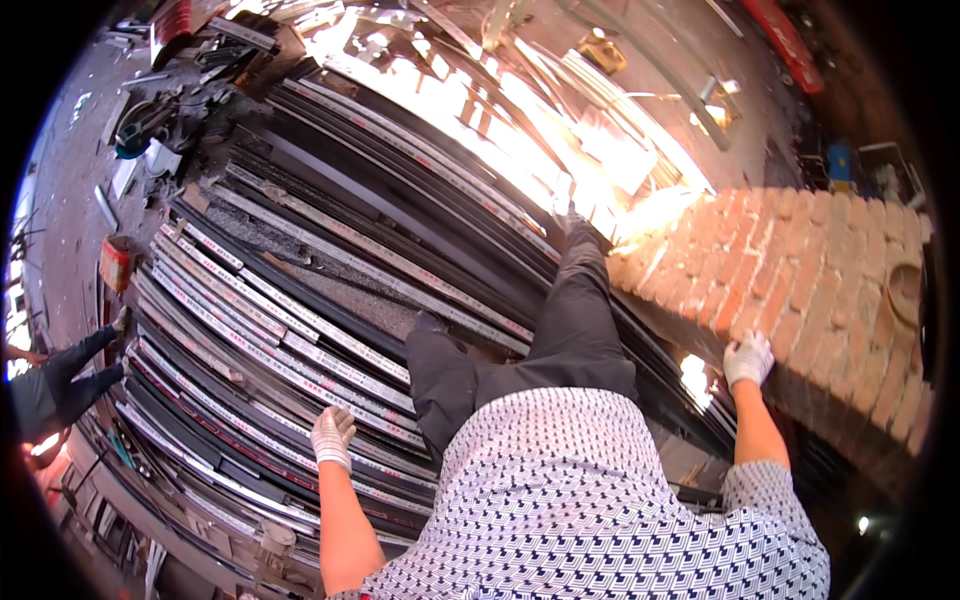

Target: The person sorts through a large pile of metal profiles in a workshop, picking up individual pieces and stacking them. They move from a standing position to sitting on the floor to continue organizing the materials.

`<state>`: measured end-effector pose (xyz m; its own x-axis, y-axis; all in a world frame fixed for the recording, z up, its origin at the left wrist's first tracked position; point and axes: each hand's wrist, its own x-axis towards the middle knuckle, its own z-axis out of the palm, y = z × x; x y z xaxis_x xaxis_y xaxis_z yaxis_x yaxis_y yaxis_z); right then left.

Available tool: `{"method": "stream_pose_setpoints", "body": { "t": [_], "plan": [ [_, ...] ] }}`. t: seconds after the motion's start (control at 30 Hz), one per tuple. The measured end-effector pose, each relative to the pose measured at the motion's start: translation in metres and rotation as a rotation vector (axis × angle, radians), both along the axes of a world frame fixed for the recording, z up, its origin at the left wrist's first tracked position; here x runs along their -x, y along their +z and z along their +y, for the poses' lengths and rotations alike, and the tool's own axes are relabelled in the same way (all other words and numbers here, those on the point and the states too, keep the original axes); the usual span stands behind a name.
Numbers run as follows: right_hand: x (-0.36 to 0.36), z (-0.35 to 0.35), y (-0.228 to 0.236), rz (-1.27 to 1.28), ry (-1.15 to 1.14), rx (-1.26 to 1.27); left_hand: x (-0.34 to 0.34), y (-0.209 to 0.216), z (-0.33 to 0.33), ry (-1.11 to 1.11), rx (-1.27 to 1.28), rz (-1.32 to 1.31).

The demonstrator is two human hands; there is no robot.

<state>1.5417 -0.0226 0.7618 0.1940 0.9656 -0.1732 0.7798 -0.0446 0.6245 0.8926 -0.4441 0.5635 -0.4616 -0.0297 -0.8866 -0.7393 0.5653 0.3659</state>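
Observation:
My left hand (333, 437), in a pale work glove, hangs over a stack of long metal profiles (290, 360). Its fingers are loosely bent and a little apart, with nothing seen in them. My right hand (748, 359), gloved too, rests against the edge of a brick wall (770, 270), fingers laid on the bricks. The profiles are dark and silver, many with pale printed strips, and lie side by side. One of my legs (570, 300) reaches forward across them, while the other is bent among them.
A person (65, 380) stands at the far left beside the stack. A red container (116, 263) sits by the profile ends. Scrap pieces (160, 125) litter the floor at the upper left. Bright sunlight washes out the upper middle, and a yellow object (603, 52) lies beyond it.

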Motion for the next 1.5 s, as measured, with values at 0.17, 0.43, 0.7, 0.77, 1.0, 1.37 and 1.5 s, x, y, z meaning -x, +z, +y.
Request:
{"method": "stream_pose_setpoints", "body": {
  "t": [0.17, 0.43, 0.7, 0.77, 1.0, 1.37, 1.5],
  "plan": [
    [-0.031, -0.011, -0.013, -0.013, 0.156, -0.028, -0.061, -0.014, 0.041, -0.036, 0.104, -0.039],
    [-0.005, 0.019, -0.003, 0.206, 0.057, 0.144, -0.148, -0.022, 0.209, -0.360, 0.097, -0.218],
    [0.139, 0.161, -0.176, 0.947, 0.118, 0.122, -0.153, -0.056, 0.335, -0.419, -0.162, -0.173],
    [0.202, 0.186, -0.244, 1.169, 0.011, 0.173, -0.149, -0.092, 0.332, -0.452, -0.238, -0.149],
    [0.316, 0.185, -0.522, 0.978, -0.014, 0.602, -0.152, -0.262, 0.264, -0.497, -0.119, -0.212],
    [0.338, 0.184, -0.691, 1.158, 0.059, 0.529, -0.175, -0.317, 0.299, -0.466, -0.202, -0.352],
    [0.356, 0.173, -0.678, 0.974, 0.080, 0.456, -0.176, -0.318, 0.306, -0.486, -0.185, -0.353]
  ]
}}
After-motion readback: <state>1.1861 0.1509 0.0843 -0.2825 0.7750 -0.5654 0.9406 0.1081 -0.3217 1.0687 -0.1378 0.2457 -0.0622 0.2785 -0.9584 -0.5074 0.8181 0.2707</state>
